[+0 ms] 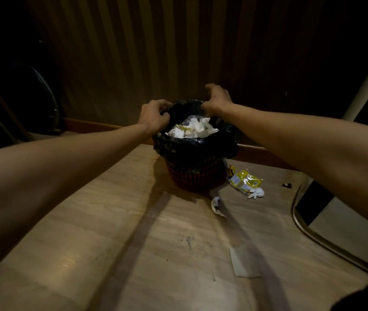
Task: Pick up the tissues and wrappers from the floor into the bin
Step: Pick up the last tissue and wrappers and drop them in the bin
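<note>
Dim room, striped wall point(147, 52) behind, pale wood-look floor point(111, 221). Red mesh bin point(195, 178) near wall, black liner point(192, 147) folded over rim, tissues point(193, 129) piled inside. Left hand point(155, 116) pinching liner edge at far-left rim, grip closed on liner. Right hand point(217, 101) pinching liner at far-right rim, likewise closed. On floor right of bin: yellow wrapper point(244, 179), white tissue point(257, 193) touching it, crumpled scrap point(217, 206) nearer, flat paper point(243, 262) closest to camera.

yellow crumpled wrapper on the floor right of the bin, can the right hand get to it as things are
Probably yes. The yellow crumpled wrapper lies on open floor with nothing over it, but the right hand grips the black bin liner and must let go first.
</note>
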The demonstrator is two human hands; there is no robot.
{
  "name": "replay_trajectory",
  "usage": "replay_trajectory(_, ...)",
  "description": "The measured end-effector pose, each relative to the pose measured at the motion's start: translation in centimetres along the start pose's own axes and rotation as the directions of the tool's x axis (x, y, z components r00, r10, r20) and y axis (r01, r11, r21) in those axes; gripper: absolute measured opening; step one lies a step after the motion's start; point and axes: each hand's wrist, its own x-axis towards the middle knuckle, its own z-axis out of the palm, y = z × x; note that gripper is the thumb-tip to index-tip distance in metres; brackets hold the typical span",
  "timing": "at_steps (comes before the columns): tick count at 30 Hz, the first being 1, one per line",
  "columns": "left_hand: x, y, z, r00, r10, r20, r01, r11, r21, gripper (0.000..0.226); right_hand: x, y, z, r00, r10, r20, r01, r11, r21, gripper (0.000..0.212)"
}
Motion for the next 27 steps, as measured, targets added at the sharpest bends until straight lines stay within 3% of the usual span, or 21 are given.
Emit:
replay_trajectory(6, -2.4, 0.9, 2.1, 0.972, 0.231, 0.038, -0.233, 0.969, 0.084, 0.033, -0.7, 3.5, -2.3, 0.993, -0.043, -0.109, 0.031, 0.993, -0.114, 0.059)
replay_trajectory(10, -4.4, 2.4, 4.6, 0.879, 0.451, 0.155, -0.474, 0.862, 0.181, 0.030, -1.9, 8.2, -4.6, 0.982, -0.018, -0.186, -0.022, 0.977, -0.212, 0.049)
replay_trajectory(13, -6.6, 3.4, 7.6, 0.796, 0.512, 0.323, -0.587, 0.783, 0.205, 0.031, -2.9, 12.6, -6.0, 0.985, 0.093, -0.143, -0.122, 0.970, -0.208, 0.042)
replay_trajectory(18, -9.4, 3.6, 13.1, 0.728, 0.400, 0.557, -0.604, 0.759, 0.243, 0.025, -5.1, 19.1, -5.1, 0.966, 0.258, 0.029, -0.223, 0.882, -0.415, 0.032)
replay_trajectory(23, -9.4, 1.4, 18.0, 0.675, 0.183, 0.714, -0.510, 0.816, 0.273, 0.030, -5.6, 23.1, -2.7, 0.899, 0.333, 0.284, -0.109, 0.799, -0.591, 0.049)
replay_trajectory(27, -9.4, -1.3, 21.8, 0.622, 0.104, 0.776, -0.491, 0.824, 0.283, 0.036, -4.7, 26.4, -1.1, 0.865, 0.395, 0.309, -0.143, 0.785, -0.603, 0.056)
